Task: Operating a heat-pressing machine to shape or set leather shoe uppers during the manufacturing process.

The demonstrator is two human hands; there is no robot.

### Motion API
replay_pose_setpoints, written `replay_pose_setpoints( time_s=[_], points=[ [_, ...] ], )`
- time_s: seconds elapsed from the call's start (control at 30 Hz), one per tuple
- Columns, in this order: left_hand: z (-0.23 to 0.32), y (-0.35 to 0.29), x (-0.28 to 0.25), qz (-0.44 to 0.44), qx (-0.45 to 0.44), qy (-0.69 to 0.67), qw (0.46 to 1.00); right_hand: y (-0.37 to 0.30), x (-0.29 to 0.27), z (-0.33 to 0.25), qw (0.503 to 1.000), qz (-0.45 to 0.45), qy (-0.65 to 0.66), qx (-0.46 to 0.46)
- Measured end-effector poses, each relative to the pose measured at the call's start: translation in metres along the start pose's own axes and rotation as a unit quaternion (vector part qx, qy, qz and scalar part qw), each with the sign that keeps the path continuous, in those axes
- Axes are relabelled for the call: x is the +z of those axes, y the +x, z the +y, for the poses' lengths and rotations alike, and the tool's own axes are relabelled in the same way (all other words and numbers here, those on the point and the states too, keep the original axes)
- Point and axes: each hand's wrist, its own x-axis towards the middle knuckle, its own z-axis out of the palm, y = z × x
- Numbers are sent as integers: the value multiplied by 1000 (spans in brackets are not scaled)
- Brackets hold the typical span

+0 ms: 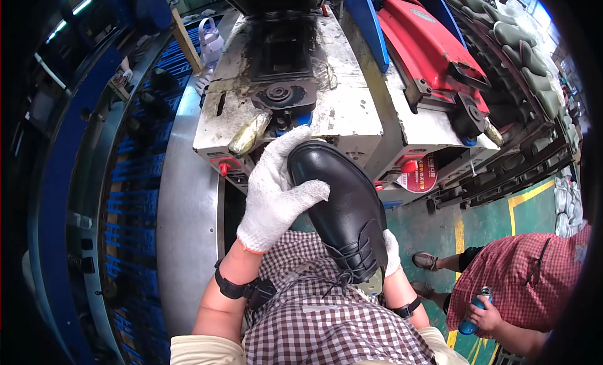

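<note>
Before the white machine [345, 107], the black shoe [342, 205] was gripped at its toe by the left hand [269, 198]; whether the right hand [392, 255] gripped could not be told. Knocked there, the shoe could be scuffed.

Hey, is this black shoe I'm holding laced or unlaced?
Laced: dark laces run in rows across the black shoe.

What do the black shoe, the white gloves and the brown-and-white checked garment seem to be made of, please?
Black shoe: smooth leather or a lookalike, judging by its soft sheen; I can't tell which. White gloves: probably knitted yarn, matte, with a nubbly, fuzzy surface. Checked garment: apparently woven cloth, dull, with soft creases; the fibre isn't clear.
</note>
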Motion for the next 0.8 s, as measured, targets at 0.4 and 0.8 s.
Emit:
replay_pose_setpoints(
  time_s=[0.4,0.8],
  points=[
    [-8,-12,10,-55,145,206,966,22,41,30,964,55,-256,-38],
    [-9,-10,11,-74,42,-3,996,30,2,19,927,-16,-273,256]
  ],
)
